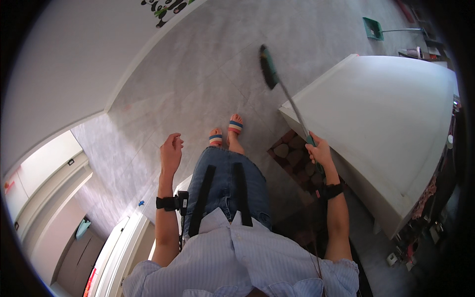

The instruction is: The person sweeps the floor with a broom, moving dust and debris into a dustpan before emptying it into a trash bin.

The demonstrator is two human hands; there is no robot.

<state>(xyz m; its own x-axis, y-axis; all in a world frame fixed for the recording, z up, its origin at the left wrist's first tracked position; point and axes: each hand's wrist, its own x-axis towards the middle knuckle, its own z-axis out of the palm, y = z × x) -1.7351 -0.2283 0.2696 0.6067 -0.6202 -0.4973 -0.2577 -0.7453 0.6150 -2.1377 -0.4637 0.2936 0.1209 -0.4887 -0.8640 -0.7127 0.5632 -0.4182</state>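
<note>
My right hand (320, 151) grips the green handle end of a long-handled broom (293, 104). The broom's dark bristle head (268, 67), with a green back, is slightly blurred and appears over the grey tiled floor (193, 74), ahead and to the right of my feet. Whether the bristles touch the floor I cannot tell. On the other side, my left hand (172, 152) hangs in front of me, fingers loosely curled, with nothing in it. Both wrists wear black straps.
To my right stands a large white cabinet-like unit (371, 122), its corner close to the broom's shaft. A stone-patterned mat (297, 156) lies beside it. Farther off is a green dustpan (373, 29). A white wall (74, 55) runs along the left, and a small blue object (141, 203) lies near a doorway.
</note>
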